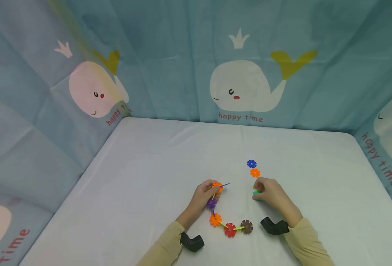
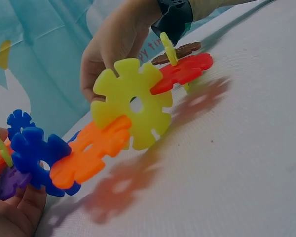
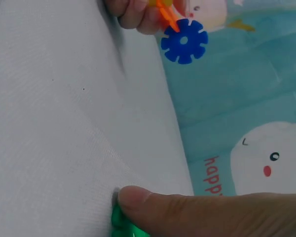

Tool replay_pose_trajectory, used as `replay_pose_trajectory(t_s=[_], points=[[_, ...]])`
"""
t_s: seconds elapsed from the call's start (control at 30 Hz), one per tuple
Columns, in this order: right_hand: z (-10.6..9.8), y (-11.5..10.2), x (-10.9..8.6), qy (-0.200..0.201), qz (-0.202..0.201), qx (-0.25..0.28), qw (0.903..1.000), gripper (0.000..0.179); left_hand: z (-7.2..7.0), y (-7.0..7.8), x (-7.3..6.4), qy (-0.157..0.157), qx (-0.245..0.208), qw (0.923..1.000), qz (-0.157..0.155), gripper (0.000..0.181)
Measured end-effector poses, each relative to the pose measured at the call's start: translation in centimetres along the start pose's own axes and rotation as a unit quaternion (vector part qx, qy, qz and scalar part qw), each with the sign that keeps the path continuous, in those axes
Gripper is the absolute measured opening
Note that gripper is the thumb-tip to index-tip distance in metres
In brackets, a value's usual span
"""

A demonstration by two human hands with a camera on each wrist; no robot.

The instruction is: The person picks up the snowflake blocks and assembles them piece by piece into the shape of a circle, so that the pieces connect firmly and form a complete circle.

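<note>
My left hand (image 1: 202, 195) pinches one end of a chain of slotted plastic snowflake discs at its orange disc (image 1: 217, 187). A blue disc (image 3: 185, 42) sticks out past those fingers. Below the hand the chain curves through a purple disc (image 1: 211, 203), another orange disc (image 1: 215, 220) and a red disc (image 1: 230, 230) to a brown disc (image 1: 247, 227). A yellow disc (image 2: 133, 103) links the orange and red ones. On the right, the thumb and fingers of my right hand (image 1: 272, 192) pinch a green disc (image 3: 121, 222) at the tabletop, partly hidden by the thumb.
Just beyond the right hand, a loose orange disc (image 1: 255, 173) and a dark blue disc (image 1: 251, 163) lie on the white tabletop (image 1: 149, 166). Whale-printed blue cloth (image 1: 169, 74) stands along the table's back and sides. Each wrist wears a black device (image 1: 192, 242).
</note>
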State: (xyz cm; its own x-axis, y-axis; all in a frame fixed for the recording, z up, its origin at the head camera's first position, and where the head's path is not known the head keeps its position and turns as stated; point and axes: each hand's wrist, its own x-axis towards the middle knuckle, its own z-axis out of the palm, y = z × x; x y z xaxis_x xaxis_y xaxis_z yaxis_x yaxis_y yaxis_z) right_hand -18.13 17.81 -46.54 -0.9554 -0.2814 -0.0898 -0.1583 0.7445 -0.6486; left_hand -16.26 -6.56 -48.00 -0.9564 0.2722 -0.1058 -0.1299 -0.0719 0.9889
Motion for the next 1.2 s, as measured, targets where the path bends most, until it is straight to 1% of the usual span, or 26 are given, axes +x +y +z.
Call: replay_pose_trajectory(t_s=[0.1,0.2,0.33,0.43,0.5,0.6,0.73,0.83,0.9,1.0,1.07,1.13,1.2], points=[[0.12,0.01,0.06,-0.005,0.004,-0.002,1.0,0.025,-0.07,0.0,-0.03,0.002,-0.001,1.0,-0.005,0.016],[0.17,-0.03,0.16,-0.005,0.008,0.004,0.9999,0.026,-0.17,-0.02,0.01,0.005,0.003,1.0,-0.003,0.017],[0.24,-0.24,0.25,-0.015,-0.004,0.02,0.9997,0.022,-0.35,-0.05,0.01,0.01,0.004,0.9999,-0.004,0.019],[0.08,-0.29,0.16,-0.012,-0.004,0.001,0.9999,0.021,-0.17,-0.12,0.09,0.009,-0.002,0.9999,-0.011,0.019],[-0.07,-0.26,0.04,-0.007,0.002,-0.023,0.9997,0.023,0.01,-0.13,0.11,0.007,-0.007,0.9998,-0.015,0.018],[-0.1,-0.29,-0.14,-0.01,0.014,-0.037,0.9992,0.026,0.15,-0.05,0.1,0.008,-0.001,0.9998,-0.017,0.018],[0.23,-0.32,-0.32,-0.018,0.04,-0.023,0.9988,0.026,0.08,0.14,-0.01,0.006,0.005,0.9998,-0.019,0.017],[0.33,-0.3,-0.44,-0.019,0.049,-0.018,0.9985,0.021,-0.05,0.24,-0.02,0.002,0.01,0.9998,-0.018,0.017],[0.37,-0.36,-0.39,-0.017,0.042,-0.011,0.9989,0.016,-0.16,0.29,-0.01,0.002,0.014,0.9998,-0.014,0.017],[0.36,-0.61,-0.2,-0.006,0.014,-0.009,0.9998,0.014,-0.27,0.3,0.0,0.006,0.016,0.9998,-0.012,0.017],[0.26,-0.79,-0.19,0.002,0.009,-0.024,0.9997,0.015,-0.24,0.25,0.0,0.004,0.013,0.9998,-0.014,0.017],[0.1,-0.91,-0.32,0.003,0.025,-0.052,0.9983,0.02,-0.17,0.16,0.03,0.0,0.01,0.9998,-0.016,0.017],[-0.07,-0.94,-0.49,-0.006,0.047,-0.076,0.996,0.026,-0.1,0.07,0.06,-0.002,0.011,0.9998,-0.016,0.017]])
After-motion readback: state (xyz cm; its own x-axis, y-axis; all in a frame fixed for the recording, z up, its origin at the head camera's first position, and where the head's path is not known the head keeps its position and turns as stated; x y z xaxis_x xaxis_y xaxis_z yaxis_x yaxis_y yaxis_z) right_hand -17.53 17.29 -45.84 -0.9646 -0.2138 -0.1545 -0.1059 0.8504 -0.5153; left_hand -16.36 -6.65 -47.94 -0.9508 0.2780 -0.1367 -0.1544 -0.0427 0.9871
